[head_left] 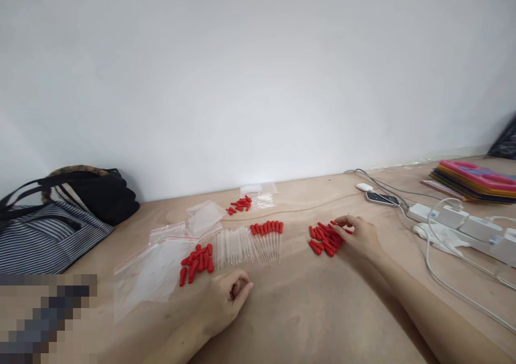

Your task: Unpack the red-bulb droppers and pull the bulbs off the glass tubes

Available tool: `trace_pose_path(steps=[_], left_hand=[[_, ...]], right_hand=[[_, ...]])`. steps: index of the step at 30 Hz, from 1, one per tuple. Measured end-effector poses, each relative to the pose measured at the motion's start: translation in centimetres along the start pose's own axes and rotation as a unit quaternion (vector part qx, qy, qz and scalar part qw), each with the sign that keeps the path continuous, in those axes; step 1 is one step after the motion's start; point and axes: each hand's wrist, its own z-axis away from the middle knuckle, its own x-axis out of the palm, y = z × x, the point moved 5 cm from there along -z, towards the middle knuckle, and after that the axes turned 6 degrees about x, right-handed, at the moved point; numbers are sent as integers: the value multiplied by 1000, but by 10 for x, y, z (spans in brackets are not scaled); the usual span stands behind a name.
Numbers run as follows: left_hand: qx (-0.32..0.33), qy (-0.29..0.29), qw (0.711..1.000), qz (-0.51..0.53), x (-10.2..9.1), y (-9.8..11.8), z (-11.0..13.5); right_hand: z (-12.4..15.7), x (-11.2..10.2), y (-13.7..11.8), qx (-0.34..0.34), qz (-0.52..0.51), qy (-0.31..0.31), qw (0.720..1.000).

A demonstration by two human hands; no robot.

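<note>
My right hand [358, 237] rests on the wooden table [306, 310] with its fingers curled onto a pile of red rubber bulbs [324, 238]. My left hand [228, 297] lies near the front in a loose fist, and nothing shows inside it. Just beyond it stands a row of clear glass pipette tubes [234, 247]. To their right lie several assembled droppers with red bulbs [268, 237]. Another heap of red bulbs [196, 262] lies at the left of the tubes. A smaller heap of red bulbs [239, 204] sits near the wall.
Clear zip bags [161, 262] lie at the left, with a striped bag [44, 235] and a black bag [100, 192] behind them. At the right are a phone [382, 198], a white power strip [463, 227] with cables, and stacked coloured trays [475, 180].
</note>
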Motion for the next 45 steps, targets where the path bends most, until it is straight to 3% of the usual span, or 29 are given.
trace_pose_path(steps=[8,16,18,23,26,30,32,35,39,43,45], left_hand=[[-17,-39,999,13,3,0,-6],[-7,-60,998,9,10,-5,-2],[-8,-68,998,3,12,-7,-1],[-5,-76,997,-6,12,-7,-2],[-2,-75,997,-4,12,-6,-3],[-1,-74,997,-1,13,-7,-2],[0,-72,997,1,13,-7,-1],[4,-70,998,5,13,-7,-1],[9,-71,997,4,14,-8,-1],[10,-74,997,8,15,-11,-1],[10,-74,997,11,16,-11,0]], right_hand=[[8,9,-21,-39,-22,-38,998],[11,33,-49,-81,39,-101,991],[9,32,-47,-77,49,-87,992],[7,18,-51,-71,36,23,997],[12,28,-78,-172,43,-13,984],[23,62,-115,-344,104,-127,925],[25,76,-124,-389,137,-158,897],[25,86,-127,-411,159,-186,878],[26,80,-126,-377,171,-215,885],[22,71,-121,-210,210,-199,934],[21,72,-121,-138,233,-179,946]])
